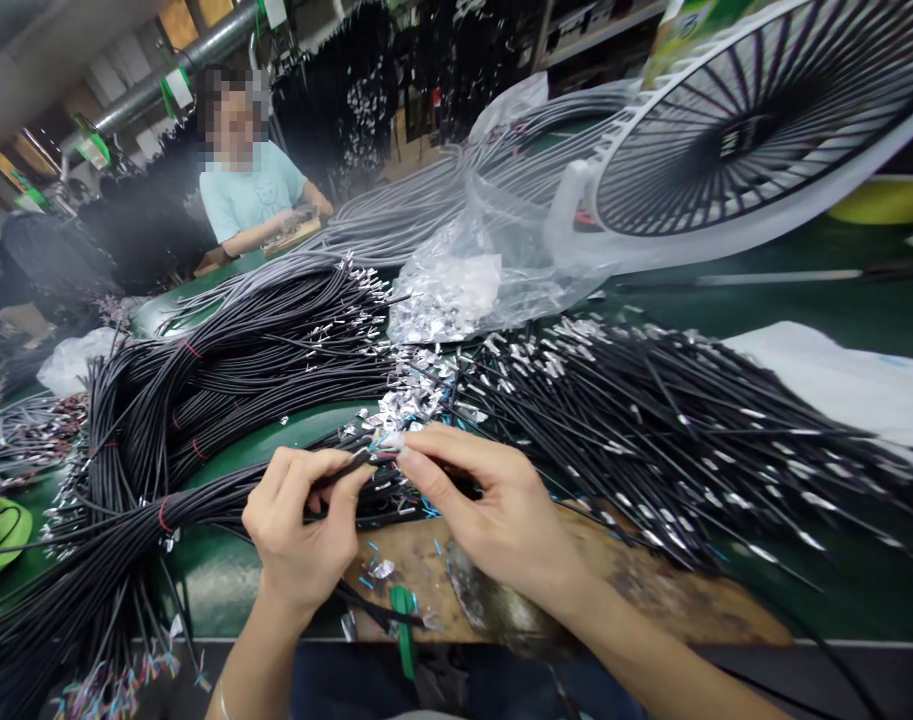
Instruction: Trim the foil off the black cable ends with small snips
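The left hand [302,530] is pinching a black cable [349,468] between thumb and forefinger near its end, at the near middle of the green table [291,425], while the right hand [501,515] is pressing thumb and forefinger together on the silvery foil [391,440] at that cable's tip. Both hands are hovering above a wooden board [636,590], with a banded cable bundle [201,400] lying to the left, loose cables [651,430] fanning out to the right, and a clear bag [456,290] sitting beyond. A person in a pale shirt [250,190] is sitting far left, a white fan [763,130] standing far right.
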The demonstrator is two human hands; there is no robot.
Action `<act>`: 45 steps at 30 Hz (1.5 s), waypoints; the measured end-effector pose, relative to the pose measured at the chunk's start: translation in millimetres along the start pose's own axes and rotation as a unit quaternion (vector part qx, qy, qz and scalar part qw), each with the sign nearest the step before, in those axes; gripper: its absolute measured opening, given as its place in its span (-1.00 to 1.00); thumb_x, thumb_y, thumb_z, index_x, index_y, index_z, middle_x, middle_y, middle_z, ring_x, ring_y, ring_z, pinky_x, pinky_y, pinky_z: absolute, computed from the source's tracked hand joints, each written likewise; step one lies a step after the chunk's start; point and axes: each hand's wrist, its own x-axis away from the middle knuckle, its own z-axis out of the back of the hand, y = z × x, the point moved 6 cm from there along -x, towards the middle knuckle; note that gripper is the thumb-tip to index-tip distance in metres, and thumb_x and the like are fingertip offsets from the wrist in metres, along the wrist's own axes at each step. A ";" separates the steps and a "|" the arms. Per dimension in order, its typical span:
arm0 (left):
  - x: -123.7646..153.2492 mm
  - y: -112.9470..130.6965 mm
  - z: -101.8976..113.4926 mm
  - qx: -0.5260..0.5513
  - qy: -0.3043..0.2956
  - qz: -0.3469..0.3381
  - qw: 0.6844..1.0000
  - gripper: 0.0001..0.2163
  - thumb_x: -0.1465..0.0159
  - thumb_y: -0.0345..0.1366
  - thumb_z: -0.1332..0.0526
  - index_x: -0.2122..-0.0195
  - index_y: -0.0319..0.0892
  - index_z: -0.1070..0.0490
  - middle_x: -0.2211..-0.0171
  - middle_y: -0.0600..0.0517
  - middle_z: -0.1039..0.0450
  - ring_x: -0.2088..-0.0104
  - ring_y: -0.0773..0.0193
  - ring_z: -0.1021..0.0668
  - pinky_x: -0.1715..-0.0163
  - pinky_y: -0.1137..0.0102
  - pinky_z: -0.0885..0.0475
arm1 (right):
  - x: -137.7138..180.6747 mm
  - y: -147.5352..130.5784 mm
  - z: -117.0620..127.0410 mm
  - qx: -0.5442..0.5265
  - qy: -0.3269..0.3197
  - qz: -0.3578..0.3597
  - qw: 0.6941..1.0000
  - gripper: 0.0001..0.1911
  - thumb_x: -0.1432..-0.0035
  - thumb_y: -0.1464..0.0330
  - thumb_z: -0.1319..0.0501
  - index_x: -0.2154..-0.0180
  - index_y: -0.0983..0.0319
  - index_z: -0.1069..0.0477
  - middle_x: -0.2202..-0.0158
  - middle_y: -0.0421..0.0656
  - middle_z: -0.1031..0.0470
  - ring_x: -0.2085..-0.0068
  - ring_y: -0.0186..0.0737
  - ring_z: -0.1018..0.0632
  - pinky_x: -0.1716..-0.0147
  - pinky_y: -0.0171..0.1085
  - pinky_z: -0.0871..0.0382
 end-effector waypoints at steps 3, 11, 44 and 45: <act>2.9 -3.0 -2.0 -0.001 -0.010 0.021 1.000 -0.94 -0.15 -0.44 -0.27 0.40 -0.16 -0.43 0.52 0.14 -0.44 0.54 0.44 -0.47 0.54 0.53 -0.36 | 1.3 -1.5 0.5 0.010 0.009 0.013 1.000 -0.81 -0.18 0.42 -0.11 0.42 0.23 -0.47 0.50 -0.19 -0.51 0.47 -0.31 -0.52 0.48 -0.38 -0.40; 2.7 -6.1 -9.1 -0.021 -0.092 0.033 0.995 -0.82 -0.26 -0.41 -0.13 0.47 -0.19 -0.45 0.53 0.09 -0.45 0.53 0.41 -0.45 0.51 0.49 -0.32 | 2.0 -2.0 0.3 0.019 0.011 0.016 1.000 -0.82 -0.18 0.42 -0.12 0.41 0.20 -0.47 0.48 -0.16 -0.54 0.45 -0.25 -0.54 0.47 -0.32 -0.43; 8.1 -1.6 -9.5 0.048 -0.027 0.006 0.998 -0.92 -0.15 -0.47 -0.27 0.40 -0.17 -0.42 0.51 0.13 -0.41 0.50 0.43 -0.44 0.52 0.52 -0.33 | -4.2 21.5 -7.2 -0.143 -0.005 -0.154 0.978 -0.73 0.05 0.22 -0.30 0.57 0.22 -0.29 0.60 -0.24 -0.31 0.55 -0.35 -0.33 0.58 -0.36 -0.25; 8.0 -3.5 -9.4 0.056 -0.032 0.014 0.998 -0.94 -0.16 -0.45 -0.27 0.40 -0.17 -0.42 0.52 0.12 -0.40 0.51 0.42 -0.43 0.53 0.51 -0.32 | -3.8 22.9 -10.8 -0.185 -0.026 -0.171 0.967 -0.71 0.06 0.18 -0.30 0.55 0.22 -0.30 0.59 -0.24 -0.31 0.55 -0.34 -0.34 0.57 -0.35 -0.26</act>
